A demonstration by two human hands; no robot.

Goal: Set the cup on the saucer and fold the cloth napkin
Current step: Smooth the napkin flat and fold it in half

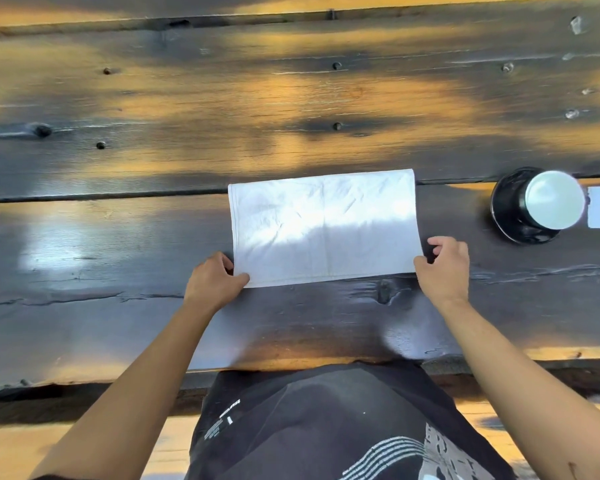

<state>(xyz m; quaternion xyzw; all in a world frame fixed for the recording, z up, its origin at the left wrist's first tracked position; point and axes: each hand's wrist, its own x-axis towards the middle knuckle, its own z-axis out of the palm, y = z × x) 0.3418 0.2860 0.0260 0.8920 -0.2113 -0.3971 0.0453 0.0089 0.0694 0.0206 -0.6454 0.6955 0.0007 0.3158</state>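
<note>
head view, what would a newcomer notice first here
The white rectangular cloth napkin lies flat at the centre of the dark wooden plank table, the left hand and right hand pinching its near corners. At the right, a white cup sits on a black round saucer.

Head-worn camera, single view.
Looks steeply down and forward, close over a wooden table (291,98) and the wearer's forearms.

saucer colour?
Black and glossy; the saucer sits under the white cup. Only the head view shows it.
</note>
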